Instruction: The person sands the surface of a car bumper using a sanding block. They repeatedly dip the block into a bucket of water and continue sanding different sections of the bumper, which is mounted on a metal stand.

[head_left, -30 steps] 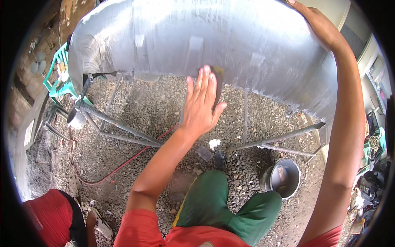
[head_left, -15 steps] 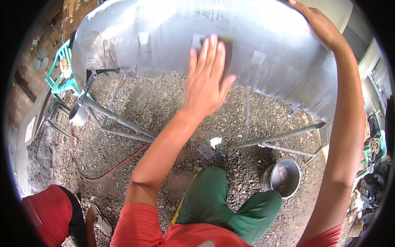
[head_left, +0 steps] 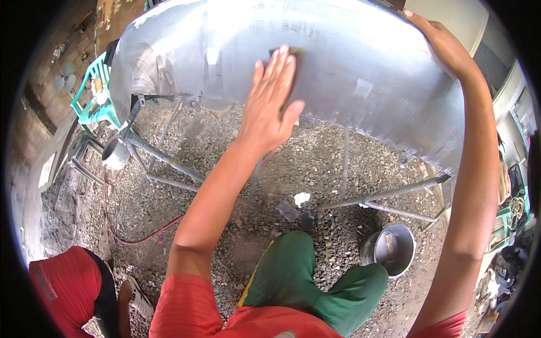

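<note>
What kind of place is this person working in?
Probably an outdoor metalworking yard. A big curved metal sheet rests on a frame of steel bars over loose gravel, with a metal bucket and a red hose lying nearby.

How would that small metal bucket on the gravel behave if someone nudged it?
The bucket looks thin-walled and seems nearly empty, so probably light. It stands upright on loose gravel, so it would likely scrape and wobble, perhaps tip, rather than slide smoothly.

My one view rides on the head, looking steeply down and forward, close to the curved metal tank (head_left: 349, 73), gravel ground (head_left: 225, 163) below; fisheye bends the edges.
</note>
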Motion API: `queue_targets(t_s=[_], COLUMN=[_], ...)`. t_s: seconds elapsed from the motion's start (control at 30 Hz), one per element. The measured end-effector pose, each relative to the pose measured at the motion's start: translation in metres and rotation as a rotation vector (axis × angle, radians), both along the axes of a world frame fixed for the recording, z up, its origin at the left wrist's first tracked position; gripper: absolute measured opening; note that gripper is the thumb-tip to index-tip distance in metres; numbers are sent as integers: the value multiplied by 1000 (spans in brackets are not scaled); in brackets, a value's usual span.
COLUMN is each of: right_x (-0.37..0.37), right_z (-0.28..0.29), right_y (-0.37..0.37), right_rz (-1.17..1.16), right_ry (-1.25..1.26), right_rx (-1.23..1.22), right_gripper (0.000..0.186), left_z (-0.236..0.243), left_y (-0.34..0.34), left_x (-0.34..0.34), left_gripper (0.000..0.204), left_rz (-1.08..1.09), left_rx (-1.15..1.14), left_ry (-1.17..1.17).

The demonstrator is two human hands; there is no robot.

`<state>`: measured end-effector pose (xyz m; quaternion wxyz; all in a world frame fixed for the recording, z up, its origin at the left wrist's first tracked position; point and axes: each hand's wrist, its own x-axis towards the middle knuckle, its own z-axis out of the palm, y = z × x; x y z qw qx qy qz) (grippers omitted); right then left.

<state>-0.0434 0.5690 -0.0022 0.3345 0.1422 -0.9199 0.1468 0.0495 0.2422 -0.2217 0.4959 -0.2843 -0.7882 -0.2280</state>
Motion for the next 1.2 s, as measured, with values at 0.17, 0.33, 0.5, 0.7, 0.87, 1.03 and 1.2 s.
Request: queue_targets(t_s=[0.17,0.33,0.5,0.7,0.87,1.03,1.2], right_x=[12,12,17,13,14,23,13], right_z=[7,2,7,5,5,11,13], right_y=[-6,-8,-5,-10,-5,-14,-6], right_rz=[140,54,171,103,54,85,121], right_ry=[-211,-117,-167,-158,-114,-210,-219], right_rx=[8,-20,-51,-71,-64,-79,-106], right_gripper=[97,92,90,92,95,93,96], left_z=[-54,-6,-7,-38,-18,-54,9], left_y=[-16,-60,-77,-92,-93,-98,-131], left_x=[8,0,5,21,21,24,1], left_gripper=[72,67,64,65,65,66,66], left_rz=[298,391,307,145,71,293,568], left_rx=[-81,-34,3,196,195,83,223], left_ry=[-90,47,34,45,-9,-41,33])
